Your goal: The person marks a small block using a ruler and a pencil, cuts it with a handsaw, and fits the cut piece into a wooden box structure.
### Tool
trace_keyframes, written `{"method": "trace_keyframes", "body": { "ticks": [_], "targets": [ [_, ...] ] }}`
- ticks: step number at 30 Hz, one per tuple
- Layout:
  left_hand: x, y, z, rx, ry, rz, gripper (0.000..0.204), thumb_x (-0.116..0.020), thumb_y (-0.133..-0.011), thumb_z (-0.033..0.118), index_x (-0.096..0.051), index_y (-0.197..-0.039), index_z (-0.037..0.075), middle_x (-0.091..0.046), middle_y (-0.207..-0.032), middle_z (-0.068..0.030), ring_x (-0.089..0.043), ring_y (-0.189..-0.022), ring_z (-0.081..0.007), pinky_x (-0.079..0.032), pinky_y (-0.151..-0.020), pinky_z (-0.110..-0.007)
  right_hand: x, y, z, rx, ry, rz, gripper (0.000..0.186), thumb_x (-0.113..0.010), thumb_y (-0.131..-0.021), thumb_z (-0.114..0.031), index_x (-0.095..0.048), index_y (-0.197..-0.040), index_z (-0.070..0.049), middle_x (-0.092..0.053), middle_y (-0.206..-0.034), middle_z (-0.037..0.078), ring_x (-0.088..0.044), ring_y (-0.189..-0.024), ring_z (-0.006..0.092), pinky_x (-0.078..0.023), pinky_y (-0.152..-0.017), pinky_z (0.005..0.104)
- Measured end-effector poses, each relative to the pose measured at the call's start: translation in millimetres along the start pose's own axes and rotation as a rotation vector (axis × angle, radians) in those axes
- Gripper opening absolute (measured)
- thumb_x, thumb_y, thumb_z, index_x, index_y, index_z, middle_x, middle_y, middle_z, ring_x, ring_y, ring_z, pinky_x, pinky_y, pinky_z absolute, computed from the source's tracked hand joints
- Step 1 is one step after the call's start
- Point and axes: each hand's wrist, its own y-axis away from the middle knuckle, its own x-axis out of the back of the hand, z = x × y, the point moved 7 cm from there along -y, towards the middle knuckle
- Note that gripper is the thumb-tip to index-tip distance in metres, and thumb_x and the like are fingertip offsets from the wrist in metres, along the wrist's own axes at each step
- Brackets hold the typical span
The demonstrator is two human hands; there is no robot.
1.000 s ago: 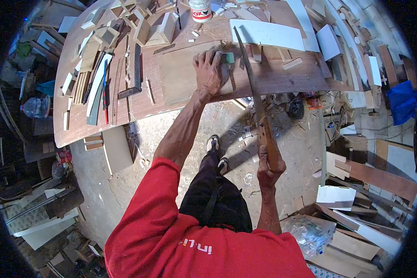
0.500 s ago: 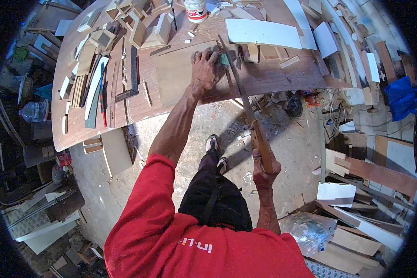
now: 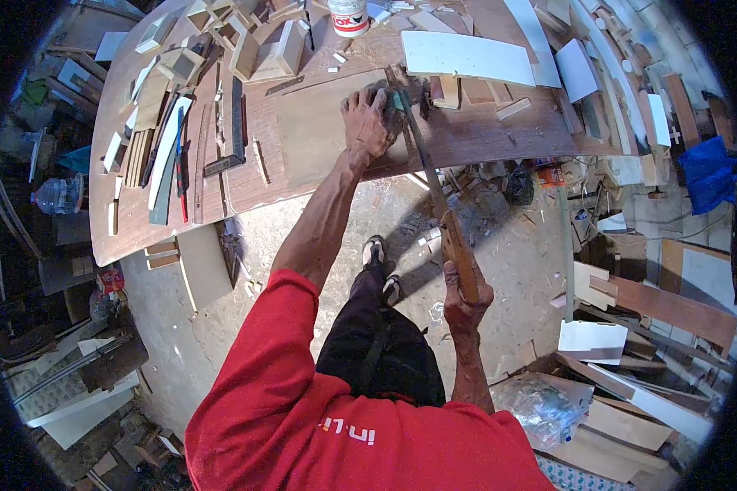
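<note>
Head view, and from the far left we start with a clear plastic jug (image 3: 59, 196) among the clutter, then the brown worktable (image 3: 252, 186) opens up. Along comes a thin blue-and-red rod (image 3: 179, 168) lying beside pale strips, and next to it a black try square (image 3: 237, 123)! Now the flat brown board (image 3: 303, 131), lying near the table's front edge, with a white tub (image 3: 349, 18) beyond it. Down on that board goes the left hand (image 3: 368, 124), palm down, fingers bent; whether they pinch anything underneath, I can't tell from here. Right by those fingers sits a small green piece (image 3: 397, 101), and the handsaw (image 3: 434, 184) slants past it, blade pointing away across the table edge. I can't make out whether its teeth touch wood. And there's the right hand (image 3: 467, 307), closed firmly around the saw's wooden handle, out over the floor! Beyond lies a long white panel (image 3: 467, 57) on the table; farther right, a reddish-brown plank (image 3: 671, 311), then a crumpled blue sheet (image 3: 709, 176).
</note>
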Motion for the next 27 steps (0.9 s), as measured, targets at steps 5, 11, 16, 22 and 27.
{"method": "trace_keyframes", "body": {
  "ticks": [5,11,16,22,27],
  "targets": [
    [-0.7,-1.5,-0.8,0.006,0.034,0.020,0.073,-0.075,-0.065,0.034,-0.050,-0.130,0.011,-0.049,-0.120,-0.0163,-0.043,-0.114,-0.0349,-0.031,-0.100,-0.048,2.7,0.3,-8.5,0.075,0.077,0.012,0.035,-0.065,-0.089,-0.018,-0.062,-0.116,0.005,-0.070,-0.090,0.020,-0.070,-0.073,0.0227,-0.052,-0.061,0.0326],
    [-2.6,-1.5,-5.3,0.017,0.010,0.051,0.071,-0.076,-0.065,0.034,-0.051,-0.129,0.014,-0.049,-0.121,-0.0145,-0.043,-0.114,-0.0338,-0.030,-0.100,-0.048,4.3,3.5,-7.4,0.041,0.083,0.002,0.036,-0.067,-0.088,-0.018,-0.061,-0.117,0.004,-0.070,-0.088,0.019,-0.069,-0.068,0.0235,-0.052,-0.059,0.0328],
    [3.7,-0.5,7.5,0.062,-0.036,-0.019,0.069,-0.075,-0.066,0.034,-0.052,-0.128,0.015,-0.051,-0.121,-0.0114,-0.042,-0.120,-0.0330,-0.023,-0.111,-0.050,10.6,9.0,-10.3,0.059,0.095,0.009,0.038,-0.067,-0.087,-0.016,-0.060,-0.118,0.005,-0.070,-0.087,0.019,-0.068,-0.064,0.0224,-0.051,-0.057,0.0325],
    [-2.2,-1.2,-0.2,-0.006,-0.023,0.105,0.055,-0.069,-0.074,0.028,-0.055,-0.124,0.012,-0.052,-0.120,-0.0123,-0.043,-0.121,-0.0337,-0.023,-0.111,-0.050,10.5,10.8,-19.3,0.029,0.104,-0.038,0.041,-0.068,-0.087,-0.016,-0.059,-0.120,0.006,-0.070,-0.087,0.019,-0.068,-0.062,0.0229,-0.050,-0.054,0.0334],
    [4.4,-1.4,7.4,-0.006,0.088,0.059,0.059,-0.072,-0.070,0.029,-0.054,-0.124,0.013,-0.052,-0.119,-0.0128,-0.044,-0.114,-0.0338,-0.030,-0.102,-0.047,7.9,-1.4,-25.2,0.126,0.144,0.023,0.040,-0.067,-0.087,-0.017,-0.059,-0.120,0.005,-0.069,-0.083,0.020,-0.067,-0.060,0.0246,-0.050,-0.054,0.0342]
  ]
}}
